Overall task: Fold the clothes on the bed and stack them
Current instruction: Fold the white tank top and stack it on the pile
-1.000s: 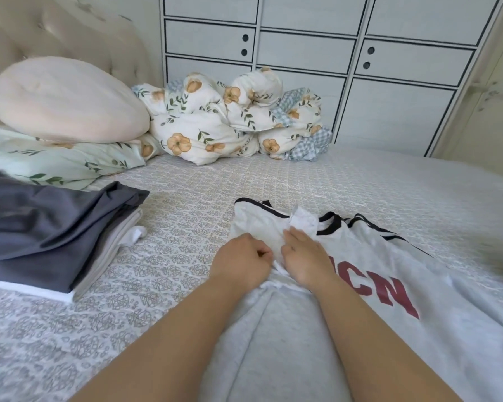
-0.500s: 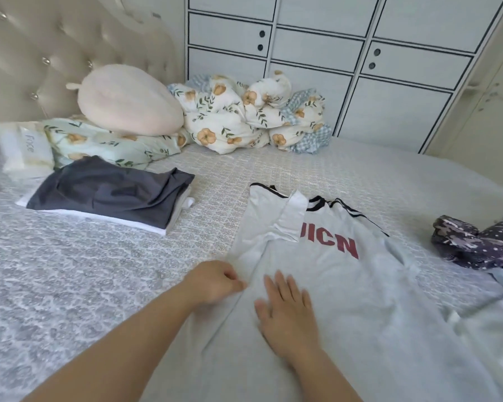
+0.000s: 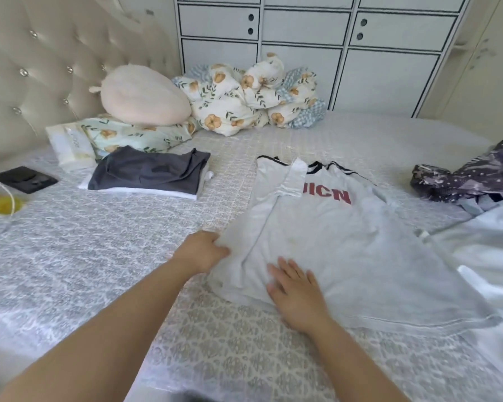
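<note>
A light grey T-shirt (image 3: 346, 236) with red letters and a black-trimmed collar lies spread on the bed, its left side and sleeve folded inward. My left hand (image 3: 201, 250) grips the shirt's folded left edge near the hem. My right hand (image 3: 295, 291) presses flat on the lower part of the shirt, fingers straight. A stack of folded clothes (image 3: 148, 175), dark grey on top of white, sits to the left. Unfolded garments lie at the right: a dark patterned one (image 3: 471, 175) and a pale blue one (image 3: 482, 250).
The bed (image 3: 99, 256) has a grey patterned cover. A pink cushion (image 3: 143, 97), a floral pillow and a bundled floral quilt (image 3: 250, 97) lie by the headboard. A black phone (image 3: 24, 179), a cable and a yellow object sit at the far left. White cabinets stand behind.
My hands left the collar area and slid down to the shirt's lower part. The right hand flattened on the fabric while the left took the folded edge. The view pulled back.
</note>
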